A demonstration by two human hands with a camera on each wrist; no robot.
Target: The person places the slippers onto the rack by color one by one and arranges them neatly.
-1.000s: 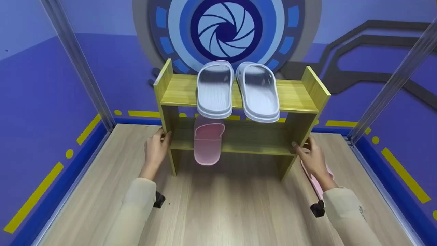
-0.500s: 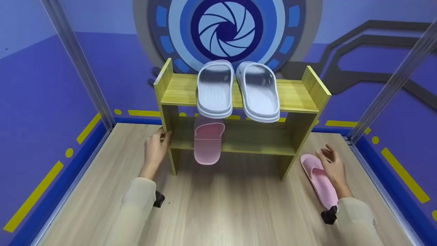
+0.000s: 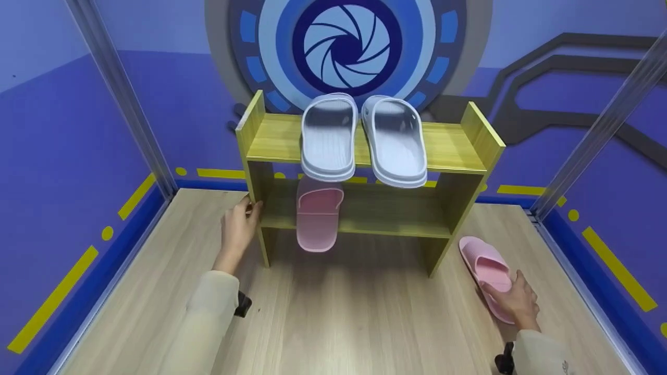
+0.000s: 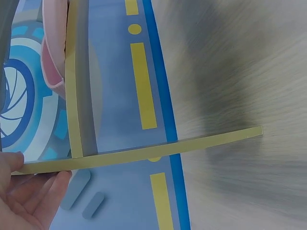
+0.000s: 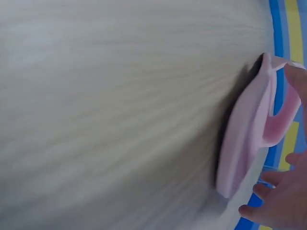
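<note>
My left hand (image 3: 238,225) pinches the left side panel of a small wooden shoe rack (image 3: 448,148), thumb on the inner face and fingers on the outer, as the left wrist view shows. On the floor right of the rack lies a pink slipper (image 3: 477,250), toe pointing to the rear. My right hand (image 3: 516,301) hovers over its heel half with fingers spread; whether it touches the slipper I cannot tell. Another pink slipper (image 3: 318,229) sits on the lower shelf, left of centre, its heel jutting past the front edge. Two pale grey clogs (image 3: 328,140) stand on the top shelf.
Behind the rack rises a blue wall (image 3: 177,114) with a round emblem. Blue side walls with metal corner posts (image 3: 117,88) bound the wood-grain floor (image 3: 338,323) left and right.
The right hand has let go of the rack's right side panel and moved right and towards me, over the floor slipper. The left hand, rack and clogs have stayed put.
</note>
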